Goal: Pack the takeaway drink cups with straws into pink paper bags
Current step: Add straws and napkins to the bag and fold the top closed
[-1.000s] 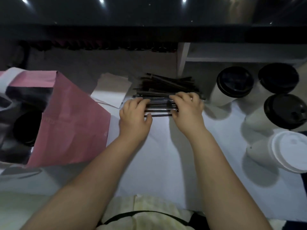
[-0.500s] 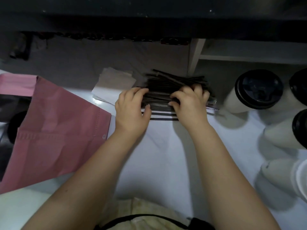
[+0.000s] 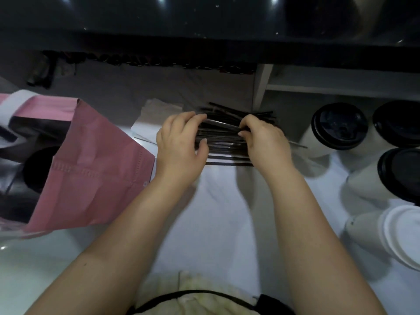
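Crosswise, straws [image 3: 223, 145] left to right

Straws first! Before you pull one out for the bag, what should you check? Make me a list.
1. Both hands on the straws: ok. The left hand and right hand grip the pile.
2. Only one straw singled out: cannot tell. The fingers are in among many.
3. Is the bag open: ok. It stands open on the left.
4. Drink already inside the bag: ok. A dark lid shows in it.
5. More cups waiting: ok. They stand lidded on the right.
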{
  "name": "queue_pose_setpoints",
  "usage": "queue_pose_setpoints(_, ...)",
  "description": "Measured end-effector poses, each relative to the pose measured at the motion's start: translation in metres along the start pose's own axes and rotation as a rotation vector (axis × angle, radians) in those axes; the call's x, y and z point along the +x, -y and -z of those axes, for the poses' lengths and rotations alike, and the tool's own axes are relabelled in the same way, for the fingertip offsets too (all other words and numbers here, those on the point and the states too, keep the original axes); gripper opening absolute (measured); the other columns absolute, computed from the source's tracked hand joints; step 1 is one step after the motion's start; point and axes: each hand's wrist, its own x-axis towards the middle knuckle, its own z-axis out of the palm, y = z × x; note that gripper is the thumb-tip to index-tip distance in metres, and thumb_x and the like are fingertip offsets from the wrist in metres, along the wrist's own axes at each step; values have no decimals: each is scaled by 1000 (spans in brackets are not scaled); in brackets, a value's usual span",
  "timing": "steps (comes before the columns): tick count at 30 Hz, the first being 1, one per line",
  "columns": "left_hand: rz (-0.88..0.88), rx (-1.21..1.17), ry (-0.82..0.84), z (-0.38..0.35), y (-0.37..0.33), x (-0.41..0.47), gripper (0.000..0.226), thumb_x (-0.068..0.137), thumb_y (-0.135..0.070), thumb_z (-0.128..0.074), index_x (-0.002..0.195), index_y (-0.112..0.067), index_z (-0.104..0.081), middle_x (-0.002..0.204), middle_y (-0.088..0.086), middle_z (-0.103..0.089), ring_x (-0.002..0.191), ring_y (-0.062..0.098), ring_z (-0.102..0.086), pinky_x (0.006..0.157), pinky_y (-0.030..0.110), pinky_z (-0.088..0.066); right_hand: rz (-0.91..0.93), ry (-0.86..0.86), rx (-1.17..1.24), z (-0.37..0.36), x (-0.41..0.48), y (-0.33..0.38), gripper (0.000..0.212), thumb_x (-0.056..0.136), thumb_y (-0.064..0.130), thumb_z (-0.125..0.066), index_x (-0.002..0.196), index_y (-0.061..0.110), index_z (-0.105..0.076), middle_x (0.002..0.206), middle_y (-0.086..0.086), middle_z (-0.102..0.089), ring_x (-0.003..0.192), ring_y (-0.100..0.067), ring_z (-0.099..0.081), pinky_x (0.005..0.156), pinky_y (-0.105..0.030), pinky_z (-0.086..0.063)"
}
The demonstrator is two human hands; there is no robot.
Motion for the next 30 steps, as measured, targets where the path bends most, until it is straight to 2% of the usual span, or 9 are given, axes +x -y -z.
queue_pose_setpoints(2,-25,4,-18,9,-4,-4,50,79,-11,-66,129,-16,-60,129,5,-57,123,30,-47,101,46,-38,-11,78,-20,8,-7,3,17,96,9,-49,110,17,-52,94,4,-60,78,-22,-51,62,-32,-32)
queue_pose_setpoints(7,-59,10,-17,37,-22,-13,56,81,-11,-65,136,-17,-54,136,6,-52,128,30,-40,105,46,-34,-30,127,-21,31,-25,22,22,102,35,-42,111,17,-49,92,-2,-56,77,-25,-49,58,-34,-32)
queue_pose_setpoints(9,-72,15,-17,53,-29,-15,59,82,-12,-64,139,-18,-50,139,4,-49,130,28,-37,106,43,-32,-38,96,-14,40,-31,33,16,102,33,-41,107,20,-48,89,1,-55,76,-25,-50,58,-35,-35)
queue_pose_setpoints(13,-106,-12,-91,96,-40,-17,58,81,-14,-65,137,-22,-52,136,0,-50,128,26,-38,102,40,-32,-8,30,29,59,-34,57,9,103,26,-41,95,22,-43,71,14,-46,63,-8,-46,50,-32,-33)
queue_pose_setpoints(17,-142,-12,-116,144,-33,-11,52,80,-17,-66,131,-25,-57,129,-2,-55,123,25,-43,100,42,-38,16,36,101,82,-25,88,10,102,30,-42,92,27,-41,68,7,-49,60,-15,-47,47,-32,-30)
queue_pose_setpoints(19,-139,-5,-117,167,-20,-8,49,82,-17,-66,129,-26,-58,128,-3,-56,124,25,-43,99,41,-37,41,47,185,92,-20,111,10,101,37,-42,93,32,-43,71,3,-53,62,-18,-50,52,-35,-37)
queue_pose_setpoints(22,-106,-26,-146,197,13,-11,45,83,-16,-65,126,-27,-61,125,-5,-59,123,25,-45,101,43,-39,94,24,295,97,-16,153,10,100,41,-44,93,34,-46,70,6,-54,62,-10,-48,58,-35,-42)
queue_pose_setpoints(27,-57,-48,-158,240,90,-20,40,83,-20,-67,122,-30,-62,120,-9,-63,118,18,-51,99,44,-44,237,9,474,88,-8,234,7,100,31,-47,96,32,-52,76,8,-56,61,-1,-46,57,-14,-40)
queue_pose_setpoints(30,-19,-76,-122,259,133,-23,40,80,-21,-72,118,-33,-64,114,-12,-62,112,13,-54,92,32,-46,302,33,526,73,0,286,7,100,26,-48,96,28,-53,70,23,-54,62,4,-46,60,-10,-40)
